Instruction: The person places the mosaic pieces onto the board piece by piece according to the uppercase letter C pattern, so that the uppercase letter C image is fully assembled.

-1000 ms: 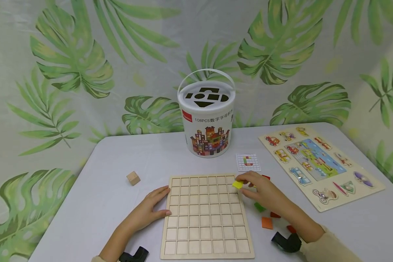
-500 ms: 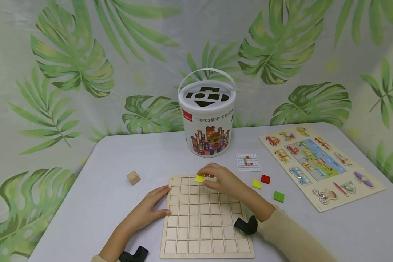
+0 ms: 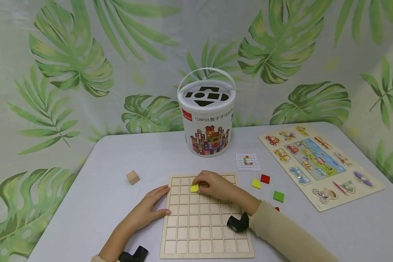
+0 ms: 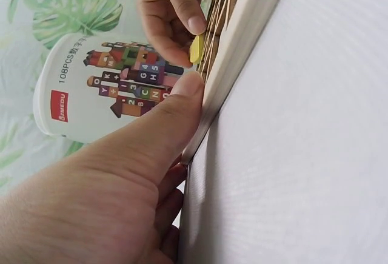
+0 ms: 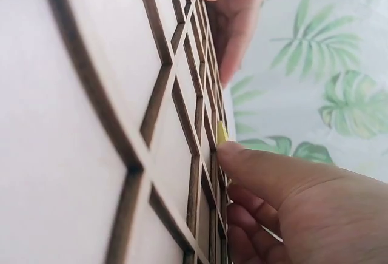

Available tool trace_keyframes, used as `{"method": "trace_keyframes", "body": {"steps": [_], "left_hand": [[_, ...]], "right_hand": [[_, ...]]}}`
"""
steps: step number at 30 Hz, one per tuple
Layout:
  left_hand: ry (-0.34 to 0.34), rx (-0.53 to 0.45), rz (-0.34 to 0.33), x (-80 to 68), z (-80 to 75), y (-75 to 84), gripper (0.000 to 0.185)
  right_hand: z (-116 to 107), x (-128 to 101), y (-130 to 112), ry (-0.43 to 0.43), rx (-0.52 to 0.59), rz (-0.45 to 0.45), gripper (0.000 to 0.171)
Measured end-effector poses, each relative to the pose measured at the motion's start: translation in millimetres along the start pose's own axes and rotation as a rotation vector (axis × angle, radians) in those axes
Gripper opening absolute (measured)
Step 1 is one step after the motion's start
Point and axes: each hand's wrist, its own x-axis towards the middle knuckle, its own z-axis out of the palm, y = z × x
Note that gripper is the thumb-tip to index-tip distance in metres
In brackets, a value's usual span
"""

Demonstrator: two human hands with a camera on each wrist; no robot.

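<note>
In the head view my right hand (image 3: pixel 213 185) pinches a small yellow tile (image 3: pixel 194 188) between thumb and fingers, over the second row of the wooden grid board (image 3: pixel 190 233). The right wrist view shows the tile's edge (image 5: pixel 222 132) just past the thumb tip, right at the grid. My left hand (image 3: pixel 151 207) rests at the board's left edge, its fingers extended and the thumb lower down. Close up in the left wrist view, the left thumb (image 4: pixel 163 118) lies against the board's side (image 4: pixel 242 51). No tile shows in the visible grid squares.
Right of the board lie a yellow triangle (image 3: pixel 256 183), a red tile (image 3: pixel 265 178) and a green tile (image 3: pixel 279 196); another red piece (image 3: pixel 277 209) peeks past the sleeve. Behind stand a pattern card (image 3: pixel 248 162), a bucket (image 3: pixel 207 120), a picture puzzle (image 3: pixel 317 163) and a wooden cube (image 3: pixel 133 177).
My right hand has carried the yellow tile left from the board's upper right corner, then slightly down to the second row. The left hand has stayed at the edge.
</note>
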Motion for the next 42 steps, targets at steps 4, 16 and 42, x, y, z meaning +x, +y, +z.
{"method": "trace_keyframes", "body": {"steps": [4,16,42], "left_hand": [[0.001,-0.002,0.001,-0.2,-0.1,0.1,0.069],[0.008,0.004,-0.002,-1.7,-0.6,-0.6,0.069],[0.012,0.003,0.011,-0.5,0.8,-0.1,0.07]], "right_hand": [[0.9,0.3,-0.9,-0.007,0.001,-0.003,0.026],[5.4,5.1,-2.3,-0.011,-0.118,-0.009,0.019],[-62.0,-54.3,-20.3,0.225,-0.049,0.073,0.052]]}}
